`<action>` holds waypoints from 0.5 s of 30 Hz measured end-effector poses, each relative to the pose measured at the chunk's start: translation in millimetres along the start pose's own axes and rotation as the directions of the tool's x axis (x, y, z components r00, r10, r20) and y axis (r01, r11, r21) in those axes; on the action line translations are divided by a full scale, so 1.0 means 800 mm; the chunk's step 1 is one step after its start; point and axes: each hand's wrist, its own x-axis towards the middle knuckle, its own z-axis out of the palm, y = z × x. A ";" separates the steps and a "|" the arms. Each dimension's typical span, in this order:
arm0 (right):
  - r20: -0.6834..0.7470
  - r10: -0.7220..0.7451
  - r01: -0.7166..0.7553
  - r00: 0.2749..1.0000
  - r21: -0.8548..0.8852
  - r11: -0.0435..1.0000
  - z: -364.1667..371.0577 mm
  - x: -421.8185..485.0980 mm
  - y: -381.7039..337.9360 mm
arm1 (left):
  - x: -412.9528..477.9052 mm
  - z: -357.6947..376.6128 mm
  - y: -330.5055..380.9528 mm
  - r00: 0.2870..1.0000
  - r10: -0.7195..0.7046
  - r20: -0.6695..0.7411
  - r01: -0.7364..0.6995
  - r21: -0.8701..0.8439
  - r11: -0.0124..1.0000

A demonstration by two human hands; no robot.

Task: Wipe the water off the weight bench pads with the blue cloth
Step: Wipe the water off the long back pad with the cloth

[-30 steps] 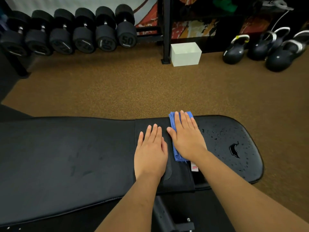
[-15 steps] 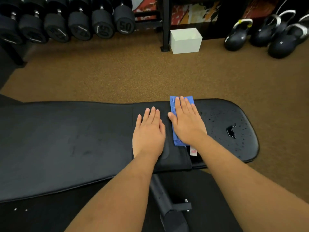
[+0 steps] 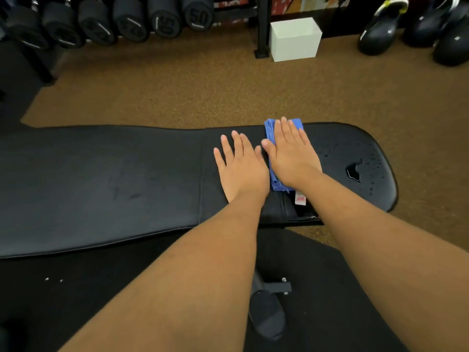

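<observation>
A black weight bench [image 3: 101,179] runs across the view, with a long pad at the left and a shorter seat pad [image 3: 360,146] at the right. My right hand [image 3: 291,153] presses flat on the folded blue cloth [image 3: 270,130], at the left end of the seat pad. My left hand [image 3: 241,168] lies flat on the bare pad just left of the cloth, fingers straight. A small puddle [image 3: 354,171] and scattered droplets sit on the seat pad to the right of the cloth. A white label [image 3: 300,199] shows under my right wrist.
Brown gym flooring [image 3: 203,92] lies beyond the bench. A row of black dumbbells [image 3: 162,21] lines the back left. A white box [image 3: 294,39] stands by a black rack post, and black kettlebells [image 3: 380,31] sit at the back right. The bench frame [image 3: 269,301] is below.
Both hands stay flat on the bench with the cloth under the right hand. The view has tilted down, so the bench sits higher in frame. The puddle looks unchanged.
</observation>
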 end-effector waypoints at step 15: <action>-0.022 0.025 -0.026 0.999 -0.049 0.998 -0.004 -0.003 0.016 | -0.006 0.002 0.010 0.999 -0.031 -0.011 0.032 0.048 0.998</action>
